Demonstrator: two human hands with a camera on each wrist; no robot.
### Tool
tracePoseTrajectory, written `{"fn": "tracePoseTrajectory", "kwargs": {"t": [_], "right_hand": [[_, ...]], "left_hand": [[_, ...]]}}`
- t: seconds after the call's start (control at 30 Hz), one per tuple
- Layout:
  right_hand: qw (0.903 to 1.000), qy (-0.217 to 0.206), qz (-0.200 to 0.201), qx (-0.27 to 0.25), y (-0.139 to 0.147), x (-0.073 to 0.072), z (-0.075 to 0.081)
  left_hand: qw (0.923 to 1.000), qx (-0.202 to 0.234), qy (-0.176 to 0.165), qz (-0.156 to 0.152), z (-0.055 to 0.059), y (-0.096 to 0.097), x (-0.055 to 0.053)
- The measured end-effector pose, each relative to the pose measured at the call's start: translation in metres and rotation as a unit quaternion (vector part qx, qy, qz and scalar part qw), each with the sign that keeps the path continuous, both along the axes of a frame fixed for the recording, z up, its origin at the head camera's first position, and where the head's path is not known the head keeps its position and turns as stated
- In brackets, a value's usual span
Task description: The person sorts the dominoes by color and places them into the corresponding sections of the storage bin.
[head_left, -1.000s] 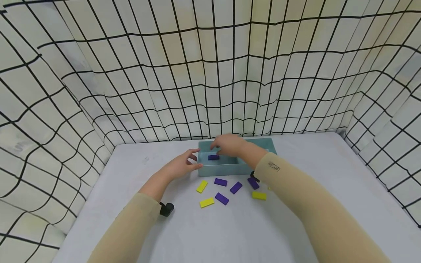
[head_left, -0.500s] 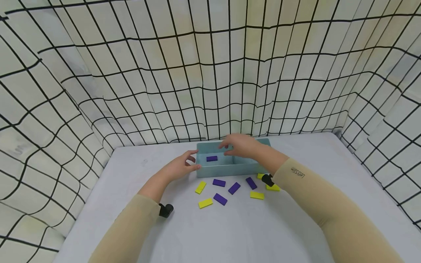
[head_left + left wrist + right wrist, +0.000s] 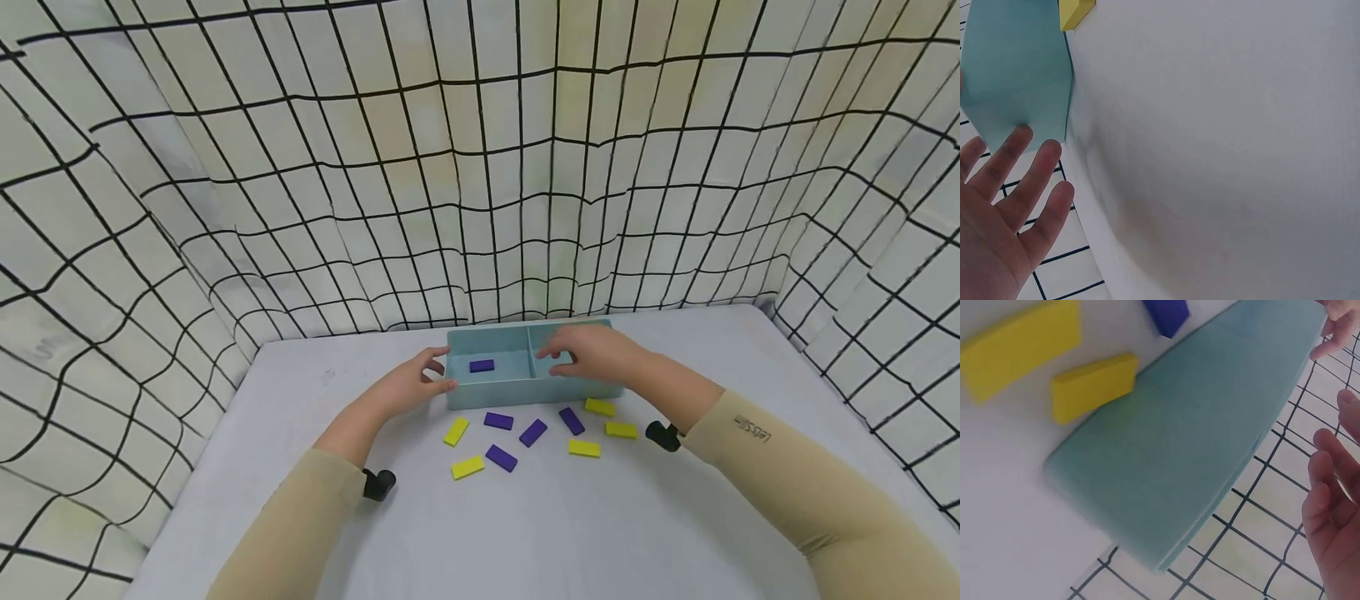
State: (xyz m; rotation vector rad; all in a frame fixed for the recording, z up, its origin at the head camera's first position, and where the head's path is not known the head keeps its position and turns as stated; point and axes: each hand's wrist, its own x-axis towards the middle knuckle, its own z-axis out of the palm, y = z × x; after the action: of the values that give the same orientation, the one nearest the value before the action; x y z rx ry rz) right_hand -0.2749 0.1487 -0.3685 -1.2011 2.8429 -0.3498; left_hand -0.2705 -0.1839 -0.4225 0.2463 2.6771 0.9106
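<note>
A light blue-green box (image 3: pixel 491 393) with a divider (image 3: pixel 531 352) stands at the back of the table. One purple block (image 3: pixel 482 366) lies in its left compartment. My left hand (image 3: pixel 401 386) is at the box's left end; its thumb and fingers touch the end, and in the left wrist view the fingers (image 3: pixel 1035 181) are spread and fairly straight. Over the right compartment hovers my right hand (image 3: pixel 596 357), fingers loosely bent and holding nothing. In front of the box lie several purple blocks (image 3: pixel 533 432) and several yellow blocks (image 3: pixel 584 448).
Black netting (image 3: pixel 495 208) rises behind the box and along both sides of the white table (image 3: pixel 525 533). Two yellow blocks (image 3: pixel 621 430) lie close to the box's front right corner, left of the right wrist's camera (image 3: pixel 663 436).
My right hand has moved right, from above the purple block in the left compartment to over the right compartment. The left hand stays at the box's end.
</note>
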Motion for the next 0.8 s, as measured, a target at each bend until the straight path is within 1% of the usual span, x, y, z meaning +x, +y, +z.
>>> {"fn": "tracePoseTrajectory", "kwargs": {"t": [0.17,0.33,0.47,0.6,0.7,0.8], "right_hand": [[0.9999,0.002,-0.011,0.003,0.020,0.019,-0.009],[0.9999,-0.007,-0.008,-0.002,0.032,0.030,-0.017],[0.9998,-0.017,-0.011,-0.001,0.040,0.037,-0.020],[0.9998,-0.018,-0.010,-0.001,0.046,0.040,-0.022],[0.9997,-0.020,-0.012,0.000,0.047,0.044,-0.025],[0.9993,-0.025,-0.023,0.017,0.044,0.047,-0.030]], "left_hand": [[1.0000,0.005,0.000,-0.004,-0.002,0.001,0.000],[1.0000,0.002,0.001,0.006,-0.001,-0.001,0.002],[1.0000,0.005,0.001,0.004,0.000,-0.002,0.002],[1.0000,0.003,0.001,0.004,0.001,-0.002,0.003],[1.0000,0.001,-0.001,0.005,0.001,-0.002,0.003],[1.0000,0.000,0.000,0.003,0.001,-0.001,0.003]]}}
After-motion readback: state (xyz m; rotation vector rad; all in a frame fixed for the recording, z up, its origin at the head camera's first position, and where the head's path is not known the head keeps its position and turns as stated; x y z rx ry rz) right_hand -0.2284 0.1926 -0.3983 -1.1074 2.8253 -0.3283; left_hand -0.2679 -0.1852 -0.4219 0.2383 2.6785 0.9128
